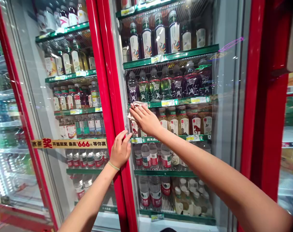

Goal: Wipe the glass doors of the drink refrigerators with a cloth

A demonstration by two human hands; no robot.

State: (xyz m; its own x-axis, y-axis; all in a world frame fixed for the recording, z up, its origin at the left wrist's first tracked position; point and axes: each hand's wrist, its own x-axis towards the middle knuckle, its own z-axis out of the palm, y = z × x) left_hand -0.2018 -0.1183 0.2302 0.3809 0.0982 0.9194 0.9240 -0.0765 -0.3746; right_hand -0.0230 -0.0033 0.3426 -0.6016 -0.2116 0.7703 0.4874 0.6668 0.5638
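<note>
The crumpled white cloth (134, 110) is lying under our right hand (146, 120), and we are pressing it against the glass door (227, 135) of a red-framed drinks cooler, level with a green shelf edge (175, 103). It looks like cloth, though it could be paper tissue, since our fingers cover much of it. Our hands are apart: the right is spread over the cloth, while our left hand (120, 149), with a pale band (113, 166) around its wrist, is resting open on the red door frame (107, 96). Behind the glass, purple-labelled bottles (176, 82) are standing above the right hand, amber drink bottles (184, 122) beside it, and water bottles (146, 155) below. A yellow prize strip (69, 143) is running across the neighbouring door.
</note>
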